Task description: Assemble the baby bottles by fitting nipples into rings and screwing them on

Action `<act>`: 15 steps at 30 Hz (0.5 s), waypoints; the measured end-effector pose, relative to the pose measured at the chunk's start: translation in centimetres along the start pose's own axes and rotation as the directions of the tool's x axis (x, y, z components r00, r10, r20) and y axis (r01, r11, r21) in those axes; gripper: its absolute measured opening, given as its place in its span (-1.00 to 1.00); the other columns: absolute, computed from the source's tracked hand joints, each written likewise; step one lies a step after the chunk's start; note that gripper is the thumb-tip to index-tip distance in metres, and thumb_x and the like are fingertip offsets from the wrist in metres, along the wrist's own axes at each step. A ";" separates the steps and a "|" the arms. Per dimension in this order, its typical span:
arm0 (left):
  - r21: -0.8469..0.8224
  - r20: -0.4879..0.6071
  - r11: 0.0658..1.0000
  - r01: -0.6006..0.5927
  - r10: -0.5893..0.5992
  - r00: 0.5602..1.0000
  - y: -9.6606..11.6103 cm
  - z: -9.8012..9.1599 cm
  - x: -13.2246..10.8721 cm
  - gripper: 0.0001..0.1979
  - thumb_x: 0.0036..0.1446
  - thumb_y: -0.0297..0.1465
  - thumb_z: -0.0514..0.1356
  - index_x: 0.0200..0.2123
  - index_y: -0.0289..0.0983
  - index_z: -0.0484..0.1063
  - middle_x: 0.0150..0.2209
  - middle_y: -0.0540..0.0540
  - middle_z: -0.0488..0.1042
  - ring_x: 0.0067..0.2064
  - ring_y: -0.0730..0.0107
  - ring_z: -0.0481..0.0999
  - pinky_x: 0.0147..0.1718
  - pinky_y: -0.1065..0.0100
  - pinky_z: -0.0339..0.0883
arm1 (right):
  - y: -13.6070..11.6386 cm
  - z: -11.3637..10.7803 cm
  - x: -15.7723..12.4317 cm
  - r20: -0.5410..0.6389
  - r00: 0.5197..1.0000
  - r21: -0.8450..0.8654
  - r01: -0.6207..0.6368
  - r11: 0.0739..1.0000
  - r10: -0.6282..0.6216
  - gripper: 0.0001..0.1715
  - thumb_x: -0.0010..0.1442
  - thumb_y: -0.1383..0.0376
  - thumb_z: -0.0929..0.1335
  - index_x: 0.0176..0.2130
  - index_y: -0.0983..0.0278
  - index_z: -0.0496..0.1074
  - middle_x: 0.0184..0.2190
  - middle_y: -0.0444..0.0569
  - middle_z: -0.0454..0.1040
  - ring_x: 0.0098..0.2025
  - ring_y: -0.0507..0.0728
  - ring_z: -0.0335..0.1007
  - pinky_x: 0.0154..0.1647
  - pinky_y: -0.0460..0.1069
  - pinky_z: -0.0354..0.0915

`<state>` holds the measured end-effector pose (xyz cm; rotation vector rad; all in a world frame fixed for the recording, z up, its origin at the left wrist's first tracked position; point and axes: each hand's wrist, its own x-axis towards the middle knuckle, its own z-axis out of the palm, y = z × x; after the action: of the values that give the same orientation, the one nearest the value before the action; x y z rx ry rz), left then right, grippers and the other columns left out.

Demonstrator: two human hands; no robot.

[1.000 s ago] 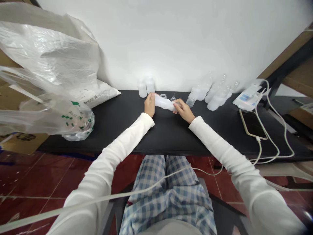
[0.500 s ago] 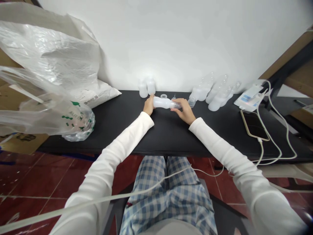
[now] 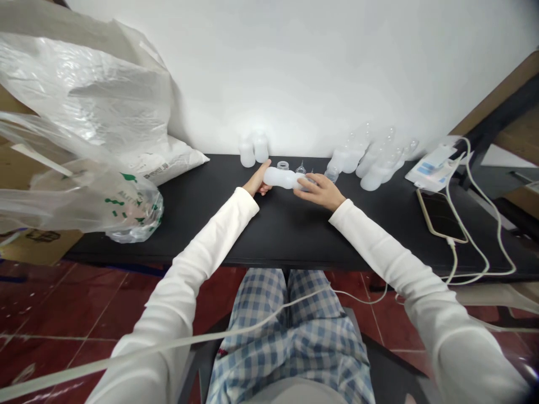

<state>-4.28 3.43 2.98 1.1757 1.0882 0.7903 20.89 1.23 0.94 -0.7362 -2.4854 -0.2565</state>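
Observation:
A milky white plastic baby bottle [image 3: 282,178] lies sideways between my hands, just above the black table top [image 3: 290,235]. My left hand [image 3: 257,183] grips its base end, with the thumb along the top. My right hand [image 3: 319,189] is closed around the neck end, and the fingers hide the opening. Just behind the bottle stand a small clear ring [image 3: 283,165] and a clear silicone teat [image 3: 300,168]. Two upright white bottles [image 3: 254,150] stand beyond my left hand.
Several clear bottles [image 3: 370,160] lie against the white wall at the right. A phone [image 3: 440,216] with a white cable and a packet [image 3: 430,171] are at the right. A plastic bag [image 3: 84,95] and a white sack [image 3: 168,160] fill the left.
Both hands have shifted a little to the right, and the left forearm has lowered. The bottle has stayed in both hands, with its neck end turned slightly toward me.

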 end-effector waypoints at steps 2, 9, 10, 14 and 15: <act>-0.028 -0.051 0.995 -0.098 0.096 0.994 -0.6 0.1 0.1 -0.37 0.20 0.22 0.03 -0.47 -0.26 0.32 -0.74 0.05 0.19 -0.75 0.58 0.11 -0.79 0.50 0.00 | 0.4 0.5 -0.1 -0.071 0.997 0.036 -0.038 0.999 0.040 -0.61 0.48 0.23 0.13 0.00 0.08 0.50 -0.01 0.04 0.51 0.10 0.22 0.43 0.13 0.26 0.44; -0.112 -0.135 0.905 -0.411 0.396 0.908 -1.9 0.9 0.4 -0.48 0.11 -0.03 0.20 -0.02 -0.28 0.42 -0.32 -0.08 0.53 -0.54 0.50 0.43 -0.73 0.49 0.14 | -1.3 1.8 0.2 -0.146 0.839 0.562 -0.366 0.742 0.525 -0.36 0.35 -0.23 0.20 0.08 0.21 0.25 -0.14 0.04 0.44 -0.14 0.17 0.45 -0.08 0.13 0.43; -0.131 -0.167 0.890 -0.437 0.415 0.894 -2.0 1.0 0.4 -0.49 0.13 -0.03 0.17 -0.01 -0.28 0.43 -0.28 -0.11 0.53 -0.53 0.50 0.43 -0.73 0.48 0.14 | -1.8 1.8 0.3 -0.114 0.802 0.621 -0.404 0.672 0.587 -0.37 0.35 -0.26 0.17 0.01 0.19 0.27 -0.20 -0.01 0.46 -0.21 0.14 0.44 -0.12 0.10 0.42; -0.133 -0.333 0.859 -0.495 0.432 0.839 -2.1 1.3 0.6 -0.51 0.20 0.01 0.11 -0.08 -0.28 0.44 -0.26 -0.13 0.50 -0.49 0.48 0.42 -0.73 0.46 0.13 | -2.9 1.6 0.6 0.108 0.733 0.750 -0.504 0.429 0.672 -0.32 0.25 -0.36 0.19 -0.21 0.17 0.28 -0.54 -0.18 0.43 -0.51 0.05 0.34 -0.35 0.00 0.34; -0.109 -0.365 0.859 -0.501 0.434 0.824 -2.1 1.4 0.6 -0.51 0.21 0.03 0.11 -0.11 -0.27 0.44 -0.27 -0.12 0.48 -0.49 0.48 0.41 -0.72 0.46 0.12 | -3.0 1.6 0.6 0.146 0.726 0.762 -0.516 0.392 0.672 -0.31 0.21 -0.38 0.22 -0.22 0.17 0.27 -0.58 -0.21 0.42 -0.55 0.03 0.32 -0.39 -0.02 0.31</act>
<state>-2.88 3.03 0.83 1.1775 0.9604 1.4971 18.09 -0.44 -0.17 -1.0746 -1.6788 0.9296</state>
